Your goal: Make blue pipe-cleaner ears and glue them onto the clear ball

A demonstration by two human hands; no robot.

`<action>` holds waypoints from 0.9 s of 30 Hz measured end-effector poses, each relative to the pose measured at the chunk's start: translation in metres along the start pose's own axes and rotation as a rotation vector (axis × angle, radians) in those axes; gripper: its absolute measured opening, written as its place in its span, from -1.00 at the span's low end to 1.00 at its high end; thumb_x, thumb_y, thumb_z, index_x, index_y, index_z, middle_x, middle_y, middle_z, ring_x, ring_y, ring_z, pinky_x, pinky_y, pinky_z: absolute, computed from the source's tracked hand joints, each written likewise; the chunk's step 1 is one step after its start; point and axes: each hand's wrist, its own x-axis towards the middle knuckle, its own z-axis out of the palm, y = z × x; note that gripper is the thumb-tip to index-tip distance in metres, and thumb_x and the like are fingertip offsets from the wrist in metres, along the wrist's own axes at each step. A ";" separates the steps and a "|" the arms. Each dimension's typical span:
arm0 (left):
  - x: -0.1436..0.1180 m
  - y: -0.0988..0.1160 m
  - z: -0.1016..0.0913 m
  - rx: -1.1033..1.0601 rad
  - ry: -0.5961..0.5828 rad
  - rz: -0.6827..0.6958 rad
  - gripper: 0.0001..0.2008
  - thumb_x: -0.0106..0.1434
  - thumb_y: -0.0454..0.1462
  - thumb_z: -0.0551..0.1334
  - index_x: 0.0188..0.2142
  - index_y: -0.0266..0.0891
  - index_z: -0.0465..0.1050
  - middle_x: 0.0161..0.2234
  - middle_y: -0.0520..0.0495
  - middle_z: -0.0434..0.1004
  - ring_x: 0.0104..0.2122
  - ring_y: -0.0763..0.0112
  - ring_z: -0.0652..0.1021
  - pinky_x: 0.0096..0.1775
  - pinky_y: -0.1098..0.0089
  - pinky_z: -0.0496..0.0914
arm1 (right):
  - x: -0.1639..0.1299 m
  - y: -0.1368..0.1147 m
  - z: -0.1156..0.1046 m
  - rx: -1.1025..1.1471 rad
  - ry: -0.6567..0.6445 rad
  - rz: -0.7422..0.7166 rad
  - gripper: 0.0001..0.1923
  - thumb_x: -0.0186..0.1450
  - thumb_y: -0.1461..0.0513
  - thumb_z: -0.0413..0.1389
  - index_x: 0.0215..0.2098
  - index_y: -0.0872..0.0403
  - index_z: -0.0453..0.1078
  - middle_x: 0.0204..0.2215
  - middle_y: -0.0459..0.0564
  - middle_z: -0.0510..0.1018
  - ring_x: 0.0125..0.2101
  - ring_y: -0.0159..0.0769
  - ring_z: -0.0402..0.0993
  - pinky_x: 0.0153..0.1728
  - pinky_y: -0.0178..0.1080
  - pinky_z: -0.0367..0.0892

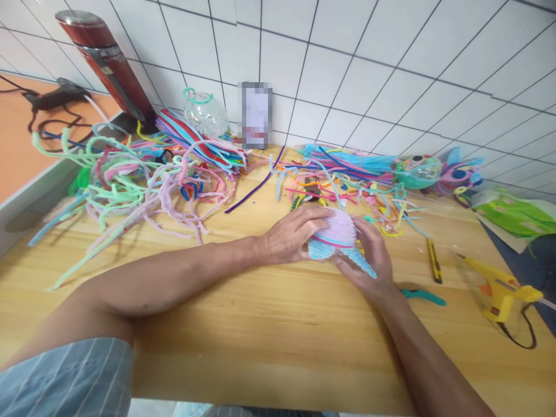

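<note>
Between my two hands is a pipe-cleaner figure (341,227) with a rounded lilac body, a pink and blue band, and light blue pointed fins underneath. My left hand (289,234) grips its left side, fingers bent over the top. On the other side my right hand (374,260) curls around it, with the thumb low near the fins. A light blue stem (332,179) rises behind the figure; whether it is attached, I cannot tell. Just beyond lies a tool with yellow-green and black handles (299,201), partly hidden. A teal-handled tool (423,296) lies by my right wrist.
Loose pipe cleaners (130,185) sprawl at left; a blue bundle (356,162) lies along the wall. A yellow utility knife (434,260) and yellow glue gun (499,289) are at right. A red thermos (104,63), clear ball (204,113) and phone (255,116) stand behind.
</note>
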 end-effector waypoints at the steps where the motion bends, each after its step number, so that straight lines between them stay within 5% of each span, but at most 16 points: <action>1: 0.000 0.000 0.000 -0.001 -0.003 -0.003 -0.26 0.33 0.06 0.48 0.31 -0.18 0.25 0.30 -0.51 0.51 0.34 -0.12 0.54 0.26 -0.19 0.53 | 0.000 0.000 0.000 -0.013 0.000 -0.007 -0.10 0.32 0.11 0.42 0.52 -0.23 0.17 0.40 0.19 0.41 0.42 0.17 0.37 0.29 0.31 0.49; 9: -0.009 -0.015 0.010 -0.213 0.019 -0.163 -0.16 0.20 0.10 0.56 0.27 -0.12 0.24 0.26 -0.48 0.50 0.31 -0.12 0.57 0.20 -0.13 0.58 | 0.004 -0.002 0.012 -0.011 -0.012 0.004 -0.02 0.30 -0.03 0.43 0.54 -0.17 0.09 0.46 0.26 0.30 0.47 0.23 0.26 0.41 0.39 0.32; 14: 0.004 -0.010 -0.018 -0.176 0.000 -0.227 0.03 0.06 0.13 0.63 0.36 -0.12 0.21 0.29 -0.46 0.49 0.34 -0.16 0.54 0.29 -0.19 0.50 | 0.009 -0.008 0.023 -0.006 0.045 0.008 -0.05 0.30 -0.02 0.43 0.50 -0.09 0.10 0.39 0.28 0.38 0.42 0.19 0.35 0.36 0.32 0.40; 17: 0.020 0.008 -0.036 0.008 0.036 -0.115 -0.18 0.24 0.08 0.54 0.33 -0.12 0.28 0.30 -0.43 0.50 0.32 -0.07 0.55 0.27 -0.12 0.50 | 0.011 -0.013 0.026 -0.057 0.081 -0.049 -0.06 0.31 0.01 0.43 0.50 -0.07 0.10 0.36 0.30 0.41 0.39 0.19 0.40 0.32 0.31 0.45; 22: 0.036 0.041 -0.045 0.300 -0.212 0.028 -0.69 0.47 -0.05 0.37 0.07 -0.12 0.48 0.16 -0.27 0.65 0.21 0.09 0.62 0.15 0.08 0.53 | 0.011 -0.021 0.029 -0.139 0.113 -0.120 -0.04 0.34 0.12 0.39 0.56 -0.08 0.03 0.37 0.31 0.41 0.38 0.21 0.41 0.34 0.34 0.44; 27: 0.038 0.049 -0.047 0.414 -0.321 0.028 -0.87 0.56 -0.21 0.24 0.00 -0.15 0.52 0.08 -0.22 0.71 0.14 0.17 0.66 0.10 0.14 0.49 | 0.008 -0.022 0.030 -0.161 0.084 -0.122 -0.03 0.34 0.22 0.34 0.59 -0.08 0.00 0.40 0.29 0.40 0.41 0.21 0.38 0.35 0.34 0.44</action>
